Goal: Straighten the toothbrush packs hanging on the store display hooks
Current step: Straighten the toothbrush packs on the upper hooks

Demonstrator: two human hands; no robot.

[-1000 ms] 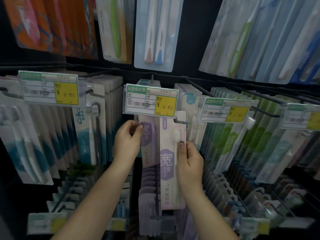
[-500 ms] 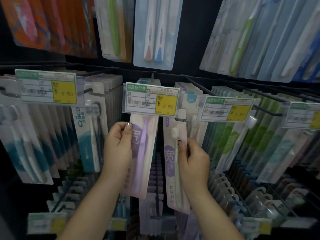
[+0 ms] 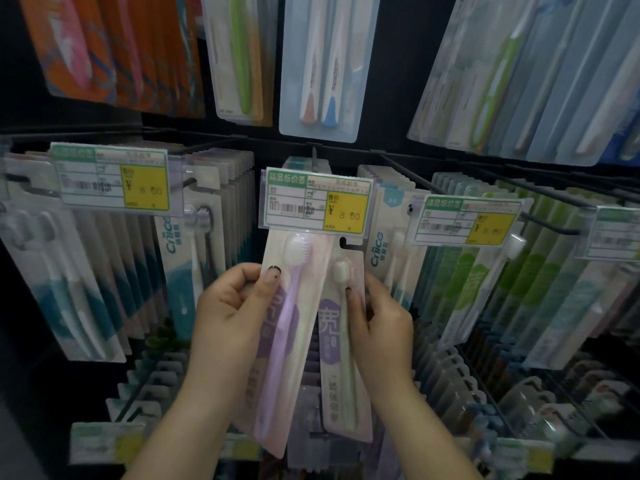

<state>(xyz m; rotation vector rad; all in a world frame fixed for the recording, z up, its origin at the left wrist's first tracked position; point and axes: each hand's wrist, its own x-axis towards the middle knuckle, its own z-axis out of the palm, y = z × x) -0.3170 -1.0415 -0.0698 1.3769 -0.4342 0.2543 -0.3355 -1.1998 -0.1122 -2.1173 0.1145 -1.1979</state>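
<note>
Two purple-and-white toothbrush packs are in my hands below the centre price tag (image 3: pixel 317 202). My left hand (image 3: pixel 235 306) grips the left pack (image 3: pixel 291 327), which holds a lilac brush and tilts with its bottom toward the left. My right hand (image 3: pixel 377 323) grips the right pack (image 3: pixel 341 341), which holds a pale brush and hangs nearly upright. The black tip of the centre hook (image 3: pixel 343 242) shows just above the right pack. Whether either pack sits on the hook is hidden by the tag.
Rows of teal packs (image 3: pixel 86 271) hang at the left, Cnice packs (image 3: pixel 173 271) beside them, green packs (image 3: pixel 485 289) at the right. An upper row of packs (image 3: pixel 322 64) hangs overhead. More packs on hooks (image 3: pixel 450 386) fill the row below my hands.
The view has closed in on the centre hook. My left hand has pulled the lilac pack forward and tilted it leftward. The two packs now fan apart at the bottom.
</note>
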